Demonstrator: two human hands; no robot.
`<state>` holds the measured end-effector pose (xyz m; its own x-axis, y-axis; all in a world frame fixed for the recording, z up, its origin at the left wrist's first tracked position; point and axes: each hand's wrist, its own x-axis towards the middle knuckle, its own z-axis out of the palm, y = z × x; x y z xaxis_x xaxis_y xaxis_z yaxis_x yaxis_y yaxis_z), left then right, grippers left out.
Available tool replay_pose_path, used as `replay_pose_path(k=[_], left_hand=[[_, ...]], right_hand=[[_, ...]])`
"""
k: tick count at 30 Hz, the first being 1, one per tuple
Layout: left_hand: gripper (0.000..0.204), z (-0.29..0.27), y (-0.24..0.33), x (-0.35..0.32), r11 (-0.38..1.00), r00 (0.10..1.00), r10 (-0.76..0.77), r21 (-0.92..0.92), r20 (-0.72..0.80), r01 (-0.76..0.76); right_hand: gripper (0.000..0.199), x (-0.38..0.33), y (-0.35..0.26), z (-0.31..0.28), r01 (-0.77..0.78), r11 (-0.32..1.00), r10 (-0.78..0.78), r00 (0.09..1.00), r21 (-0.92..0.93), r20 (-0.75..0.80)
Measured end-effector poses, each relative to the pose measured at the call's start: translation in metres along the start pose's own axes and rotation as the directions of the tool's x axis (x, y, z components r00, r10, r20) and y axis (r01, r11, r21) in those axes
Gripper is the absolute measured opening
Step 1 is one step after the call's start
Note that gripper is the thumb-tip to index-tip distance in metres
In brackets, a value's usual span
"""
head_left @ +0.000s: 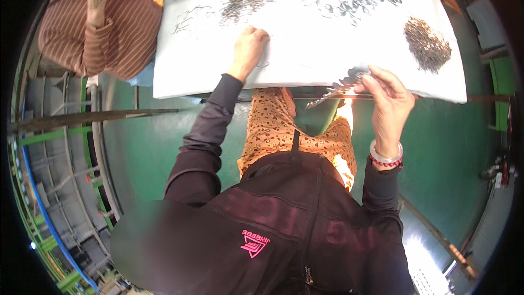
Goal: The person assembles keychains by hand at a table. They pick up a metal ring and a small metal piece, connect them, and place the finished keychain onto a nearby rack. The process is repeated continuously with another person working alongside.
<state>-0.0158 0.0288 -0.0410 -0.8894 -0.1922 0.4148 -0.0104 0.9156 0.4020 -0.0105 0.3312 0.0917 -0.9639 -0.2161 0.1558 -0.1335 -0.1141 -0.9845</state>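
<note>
At the near edge of the white table (305, 71), her right hand (388, 98) pinches a stacked row of thin metal rings (335, 88), light, stiff and slippery-looking, best gripped endwise, while her left hand (248, 49) curls closed on the tabletop.

A green floor (164, 147) spreads under a white-covered table (305, 71), with green metal racking (49, 196) along one side.
</note>
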Motion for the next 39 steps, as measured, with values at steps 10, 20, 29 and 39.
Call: replay_pose_path(k=[10,20,29,39], left_hand=[[0.017,-0.031,0.088,0.022,0.909,0.997,0.060,-0.415,0.042,-0.038],[0.013,-0.068,0.193,0.023,0.228,0.893,0.241,-0.917,0.380,0.328],[0.014,-0.023,0.202,0.037,0.479,0.963,0.235,-0.878,0.130,0.001],[0.008,-0.049,0.318,0.064,0.391,0.898,0.436,-0.886,-0.063,-0.251]], right_hand=[[0.020,0.000,0.004,-0.014,0.017,0.999,-0.018,1.000,0.032,0.022],[0.020,0.006,0.007,-0.019,0.014,0.997,-0.009,0.998,0.080,-0.060],[0.019,0.006,-0.009,-0.025,-0.048,0.997,0.034,0.977,-0.065,-0.210],[0.016,0.000,-0.065,-0.077,0.318,0.877,-0.445,0.820,-0.360,-0.361]])
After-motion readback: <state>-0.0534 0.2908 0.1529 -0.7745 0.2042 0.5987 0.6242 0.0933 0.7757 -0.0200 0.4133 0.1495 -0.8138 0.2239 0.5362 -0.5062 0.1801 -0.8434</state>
